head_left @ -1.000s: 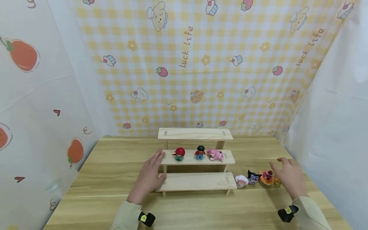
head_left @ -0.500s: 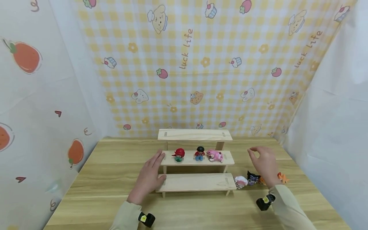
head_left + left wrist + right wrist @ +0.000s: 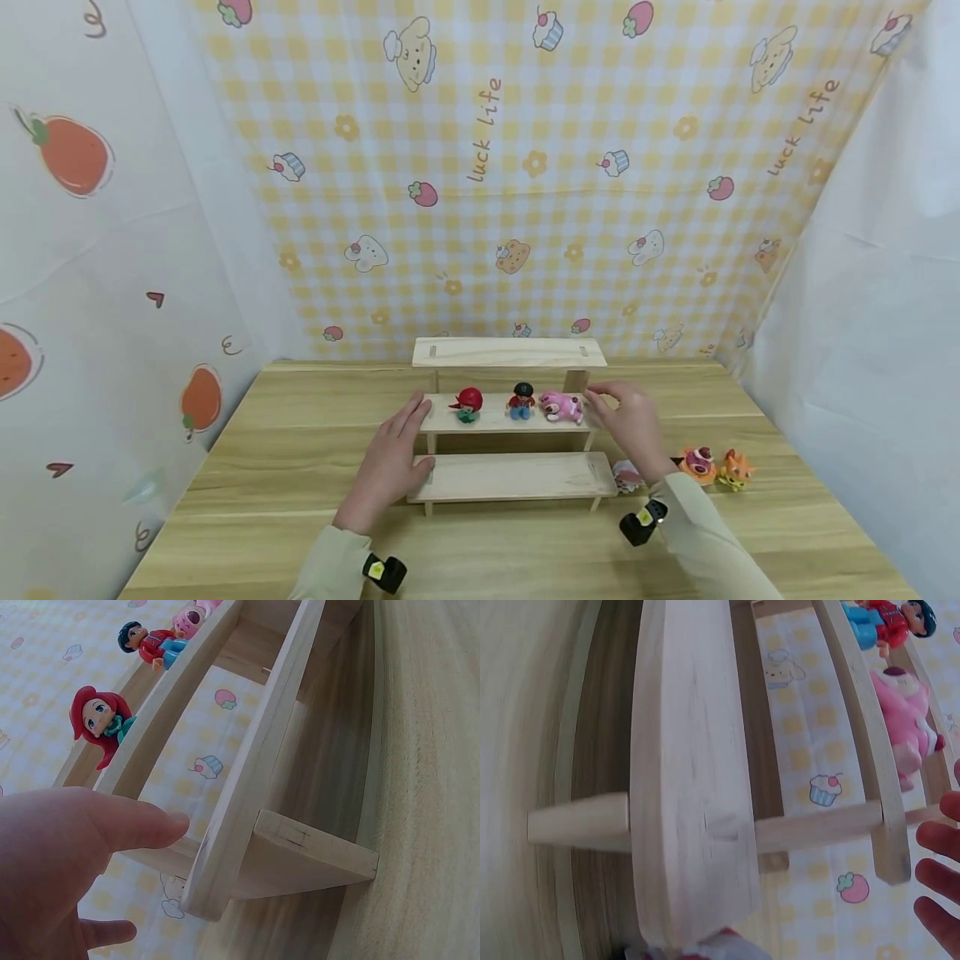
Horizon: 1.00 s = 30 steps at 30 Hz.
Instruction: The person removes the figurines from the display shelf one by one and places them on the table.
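A three-tier wooden display stand (image 3: 510,477) is between my hands. Its middle tier carries a red-haired mermaid figure (image 3: 468,403), a black-haired toy figure (image 3: 522,402) in a red top and a pink bear figure (image 3: 561,407) lying down. My left hand (image 3: 390,458) rests at the stand's left end, with its thumb (image 3: 150,825) stretched toward the bottom tier. At the right end of the middle tier is my right hand (image 3: 630,425), fingertips close beside the pink bear. Nothing shows between the right fingers (image 3: 939,874) in the right wrist view.
On the table right of the stand are a white-topped figure (image 3: 626,475), a bear in an orange ruffle (image 3: 698,465) and an orange-and-yellow figure (image 3: 736,471). My right forearm hides part of that row. A checked cloth (image 3: 480,208) hangs behind.
My right hand has moved left from above the row of loose figures to the stand's right end. The orange-and-yellow figure now shows fully. My left hand has stayed in place.
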Each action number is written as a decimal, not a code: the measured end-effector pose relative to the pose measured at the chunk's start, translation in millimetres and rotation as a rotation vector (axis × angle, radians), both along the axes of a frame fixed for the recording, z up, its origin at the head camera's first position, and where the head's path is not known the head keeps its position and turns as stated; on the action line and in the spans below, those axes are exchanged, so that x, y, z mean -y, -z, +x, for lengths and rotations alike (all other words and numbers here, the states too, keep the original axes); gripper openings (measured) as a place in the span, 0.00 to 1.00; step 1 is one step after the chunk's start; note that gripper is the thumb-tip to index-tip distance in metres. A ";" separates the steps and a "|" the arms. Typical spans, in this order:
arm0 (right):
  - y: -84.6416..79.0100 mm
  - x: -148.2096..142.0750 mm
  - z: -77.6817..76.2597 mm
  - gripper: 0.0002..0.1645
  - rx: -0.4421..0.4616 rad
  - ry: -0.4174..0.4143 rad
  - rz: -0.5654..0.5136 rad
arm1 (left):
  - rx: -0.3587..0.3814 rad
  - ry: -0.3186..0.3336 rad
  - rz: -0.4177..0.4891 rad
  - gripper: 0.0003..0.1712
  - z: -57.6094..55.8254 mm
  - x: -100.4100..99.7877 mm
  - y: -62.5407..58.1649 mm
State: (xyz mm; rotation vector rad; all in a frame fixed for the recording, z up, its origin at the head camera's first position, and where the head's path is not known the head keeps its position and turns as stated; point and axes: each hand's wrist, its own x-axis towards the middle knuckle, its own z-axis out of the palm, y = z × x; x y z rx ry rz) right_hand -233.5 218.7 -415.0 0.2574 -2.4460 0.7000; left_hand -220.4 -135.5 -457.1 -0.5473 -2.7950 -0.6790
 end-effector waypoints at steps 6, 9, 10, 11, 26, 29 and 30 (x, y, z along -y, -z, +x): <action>-1.5 12.8 1.1 0.11 0.056 -0.026 -0.014 | -0.004 -0.001 0.003 0.47 0.9 -0.1 -0.3; -2.1 17.5 1.5 0.10 0.107 -0.012 -0.008 | -0.001 0.000 0.009 0.47 1.3 -0.2 -1.1; -1.9 18.6 2.0 0.10 0.126 -0.004 -0.012 | -0.004 0.000 0.007 0.47 0.9 -0.2 -0.4; -1.5 19.6 2.3 0.09 0.139 0.002 -0.013 | -0.003 0.001 0.010 0.47 0.9 -0.2 -0.5; 2.5 15.5 9.2 0.04 0.031 0.032 -0.078 | 0.010 0.001 0.007 0.46 1.9 -3.6 -3.4; 3.5 10.5 12.5 0.03 0.019 0.038 -0.097 | 0.007 -0.007 0.005 0.46 2.0 -3.0 -3.3; 4.2 8.7 13.5 0.03 0.013 0.039 -0.100 | 0.005 -0.009 0.004 0.46 2.0 -2.8 -3.2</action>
